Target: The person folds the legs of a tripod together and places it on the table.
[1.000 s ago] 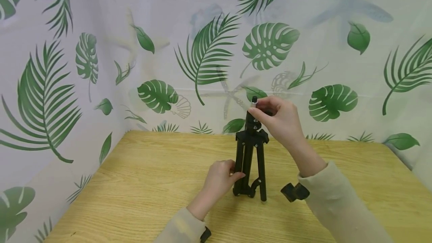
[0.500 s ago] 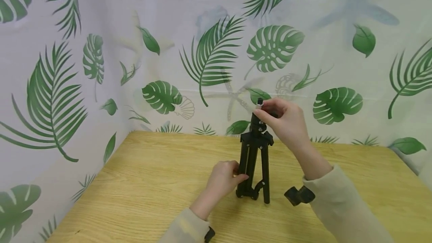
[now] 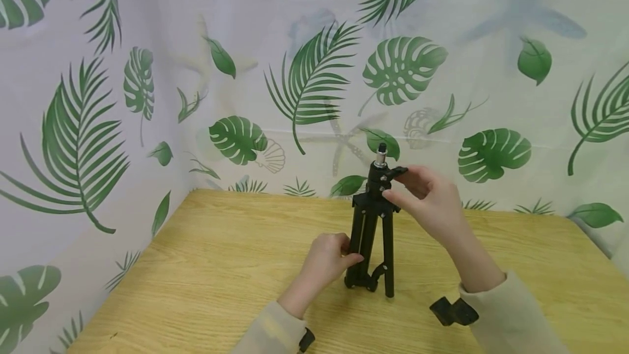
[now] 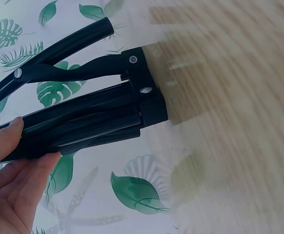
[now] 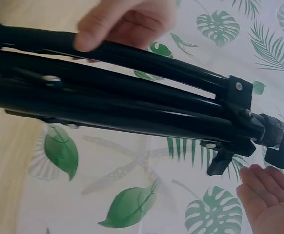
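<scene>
A folded black tripod stand stands nearly upright above the wooden table in the head view. My left hand grips its lower legs between thumb and fingers. In the left wrist view the thumb and fingertips pinch the black legs above the joint where the braces meet. On top of the stand is a silver stud with a black tip. My right hand is beside the stand's collar, its fingers loosely spread around the knob. Contact there cannot be told for sure.
The stand is at the middle of the wooden table. Behind and to the left hangs a white cloth printed with green leaves. A black wrist mount sticks out from my right sleeve.
My right hand has let go of the silver stud at the top and moved down and right to the knob. The left hand keeps its grip. The view has shifted slightly.
</scene>
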The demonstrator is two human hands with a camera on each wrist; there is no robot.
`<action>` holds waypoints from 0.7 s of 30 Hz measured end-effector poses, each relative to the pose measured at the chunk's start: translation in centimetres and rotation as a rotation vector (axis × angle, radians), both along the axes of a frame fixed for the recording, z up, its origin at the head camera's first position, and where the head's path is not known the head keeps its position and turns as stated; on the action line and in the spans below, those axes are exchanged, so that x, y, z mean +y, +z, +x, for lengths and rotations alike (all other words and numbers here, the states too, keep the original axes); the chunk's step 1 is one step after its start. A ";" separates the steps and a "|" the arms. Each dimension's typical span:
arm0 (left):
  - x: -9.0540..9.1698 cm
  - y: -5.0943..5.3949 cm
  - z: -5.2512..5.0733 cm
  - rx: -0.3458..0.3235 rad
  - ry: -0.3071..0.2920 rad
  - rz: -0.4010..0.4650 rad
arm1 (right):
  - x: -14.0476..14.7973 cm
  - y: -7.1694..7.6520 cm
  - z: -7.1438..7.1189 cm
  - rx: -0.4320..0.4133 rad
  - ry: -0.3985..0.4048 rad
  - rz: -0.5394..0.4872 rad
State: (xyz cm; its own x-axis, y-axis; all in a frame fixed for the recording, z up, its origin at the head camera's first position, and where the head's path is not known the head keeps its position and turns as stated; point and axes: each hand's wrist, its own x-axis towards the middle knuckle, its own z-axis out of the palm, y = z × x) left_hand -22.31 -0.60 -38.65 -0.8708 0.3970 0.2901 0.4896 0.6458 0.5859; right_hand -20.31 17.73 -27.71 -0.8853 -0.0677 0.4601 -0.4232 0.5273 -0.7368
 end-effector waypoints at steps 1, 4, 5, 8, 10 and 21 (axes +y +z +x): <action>0.0 0.0 0.0 -0.002 0.000 0.001 | 0.1 -0.3 0.2 -0.013 0.002 0.006; 0.1 0.0 -0.1 -0.008 0.007 -0.008 | 0.6 -1.1 0.6 -0.031 0.000 0.042; 0.1 0.0 -0.1 -0.007 0.007 -0.010 | 0.7 -1.4 0.8 -0.035 -0.001 0.052; 0.1 -0.1 -0.2 0.001 0.007 -0.011 | 0.8 -2.3 1.1 -0.041 -0.012 0.084; 0.0 -0.2 -0.2 0.009 0.004 -0.009 | 0.9 -2.8 1.3 -0.050 -0.020 0.089; 0.0 -0.4 -0.2 0.023 -0.007 0.001 | 1.5 -5.9 1.3 -0.129 0.002 0.200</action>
State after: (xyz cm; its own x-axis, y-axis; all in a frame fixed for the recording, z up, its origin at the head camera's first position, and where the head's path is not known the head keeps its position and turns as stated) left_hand -22.52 -0.61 -39.06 -0.8609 0.4028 0.3107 0.5077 0.6416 0.5750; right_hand -18.97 19.23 -33.64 -0.9358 -0.1480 0.3200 -0.3332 0.6678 -0.6656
